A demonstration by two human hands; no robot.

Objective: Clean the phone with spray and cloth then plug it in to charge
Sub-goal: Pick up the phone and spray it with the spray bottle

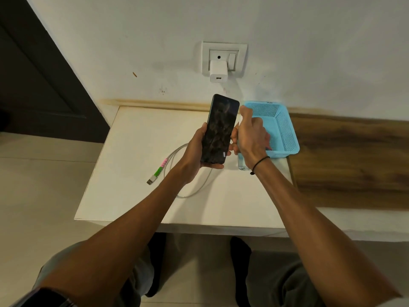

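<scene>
Left hand (194, 151) grips glossy slab phone (219, 129), right hand (250, 136) clear bottle (242, 165)

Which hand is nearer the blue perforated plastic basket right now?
Right. The right hand, gripping a clear spray bottle, overlaps the blue perforated plastic basket's near-left side in the view. The left hand holds the black phone further left of it.
</scene>
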